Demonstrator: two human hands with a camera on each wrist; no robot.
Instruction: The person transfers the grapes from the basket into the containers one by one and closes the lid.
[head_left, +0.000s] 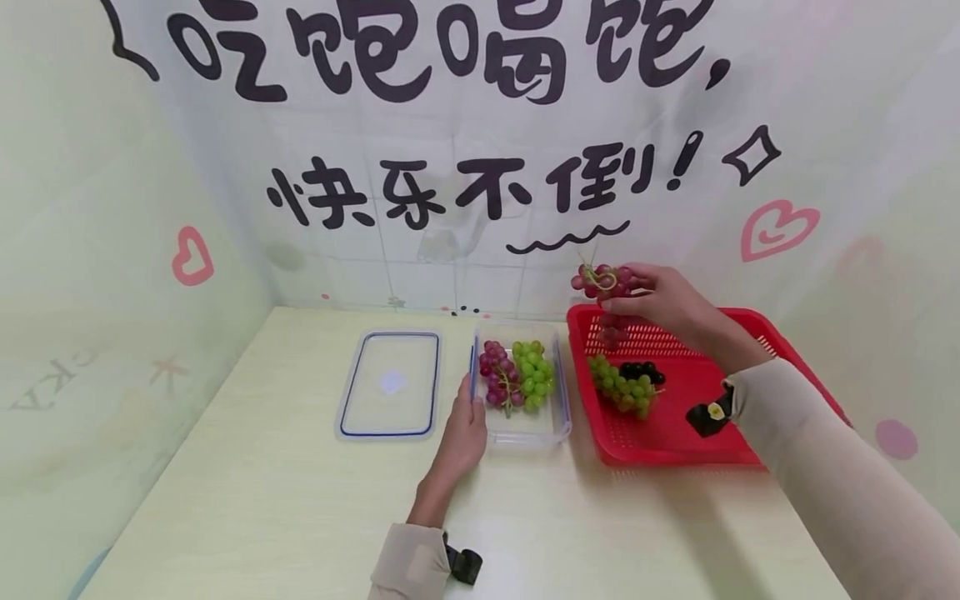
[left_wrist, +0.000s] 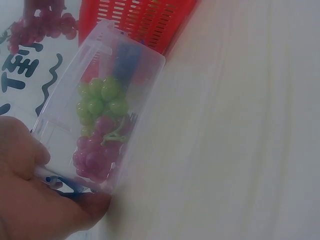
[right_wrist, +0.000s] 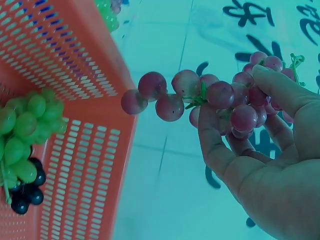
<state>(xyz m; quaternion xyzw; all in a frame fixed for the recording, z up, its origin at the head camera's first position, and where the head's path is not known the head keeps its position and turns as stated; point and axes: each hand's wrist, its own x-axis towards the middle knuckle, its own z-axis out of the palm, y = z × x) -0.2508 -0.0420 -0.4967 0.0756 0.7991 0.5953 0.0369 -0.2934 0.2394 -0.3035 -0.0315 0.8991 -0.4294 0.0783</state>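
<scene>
The right hand [head_left: 660, 307] pinches a bunch of red grapes [head_left: 600, 282] between thumb and fingers, held up above the back left corner of a red basket [head_left: 720, 433]. The bunch is rosy to dark red, its round fruit glossy and loosely strung, with thin green stems curling out at one end and a few grapes trailing at the other. The left hand [head_left: 463, 429] grips the left wall of a clear box [head_left: 521, 437], thumb and fingers closed about its edge by a blue-lined flap. Inside the box, purple-red grapes [head_left: 497, 371] lie at the left beside green grapes [head_left: 534, 379]. In the basket, which has slotted walls, a green bunch [head_left: 622, 390] sits against black grapes [head_left: 641, 372]. A clear lid [head_left: 390, 417] with a blue seal lies flat, left of the box. All stand on a pale, wood-grained worktop [head_left: 285, 500]. Behind it hangs a whitish backdrop [head_left: 450, 275] with bold black Chinese lettering [head_left: 487, 192], a wavy line and pink hearts [head_left: 780, 232]; the person's sleeves [head_left: 825, 458] are beige.
</scene>
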